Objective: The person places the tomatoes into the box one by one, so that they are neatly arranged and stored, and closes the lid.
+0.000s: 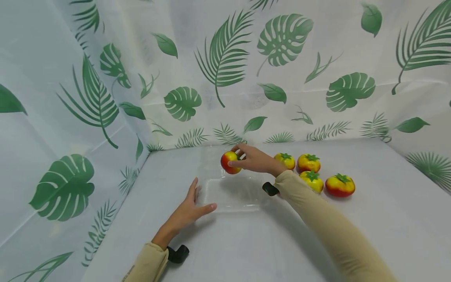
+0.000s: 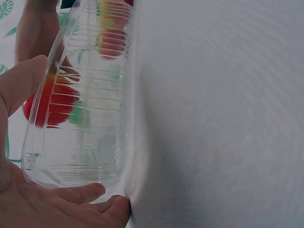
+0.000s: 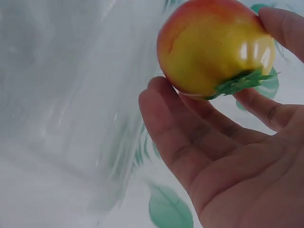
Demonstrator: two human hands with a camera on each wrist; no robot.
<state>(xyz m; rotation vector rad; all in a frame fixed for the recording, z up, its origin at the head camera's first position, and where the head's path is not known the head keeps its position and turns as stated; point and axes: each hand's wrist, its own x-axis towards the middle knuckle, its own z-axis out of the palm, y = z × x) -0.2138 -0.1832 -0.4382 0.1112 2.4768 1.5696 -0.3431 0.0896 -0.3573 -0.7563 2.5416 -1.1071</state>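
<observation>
Over the clear plastic container (image 1: 220, 196), the right hand (image 1: 257, 159) is pinching one round red-yellow fruit (image 1: 229, 162); four similar fruits (image 1: 340, 186) are remaining outside; the spread left hand (image 1: 187, 212) is gripping nothing.

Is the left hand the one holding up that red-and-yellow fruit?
No, the right hand holds the fruit, while the left hand is spread beside the clear container.

The left hand (image 1: 188, 212) is holding its thumb wide apart from its fingers. The right arm (image 1: 322, 217) is slanting inward, and the right hand (image 1: 257, 159) is gripping with bent fingers.
</observation>
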